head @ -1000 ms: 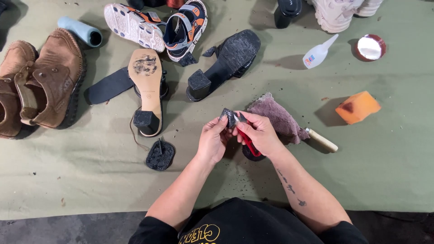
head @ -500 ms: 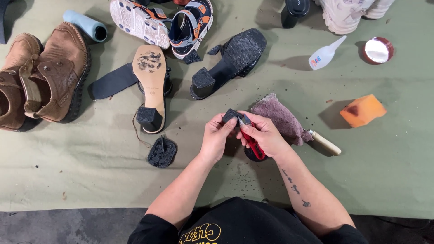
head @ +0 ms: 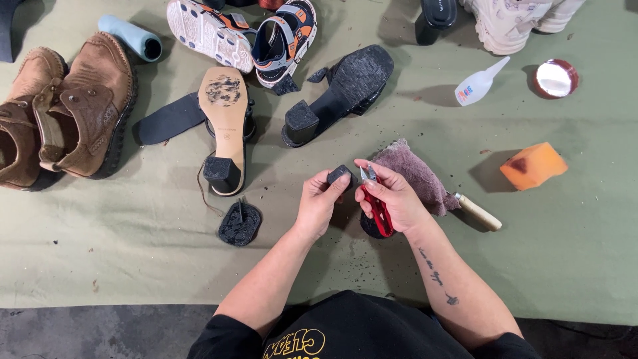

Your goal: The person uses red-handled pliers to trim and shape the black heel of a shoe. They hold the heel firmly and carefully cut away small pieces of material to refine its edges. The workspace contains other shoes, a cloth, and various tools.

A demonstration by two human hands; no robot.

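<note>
- Pinched in the left hand (head: pixel 320 199), between thumb and fingertips, is a small black rubber heel piece (head: pixel 339 175), held up above the green mat (head: pixel 565 266); that grip is closed snugly on it.
- Judged from the pose, the piece is best kept steady and turned toward the blades, trimming in small bites rather than one deep cut.
- Right hand (head: pixel 393 196) is wrapped shut around red-handled snips (head: pixel 377 206), whose tips point at the heel piece, very close to it.
- Fingers should stay clear of the blade line.
- Whether the blades touch the rubber cannot be told; they are too small.
- Behind the right hand, a brownish cloth (head: pixel 419 176) covers most of a wooden-handled tool (head: pixel 480 213); its working end is hidden.
</note>
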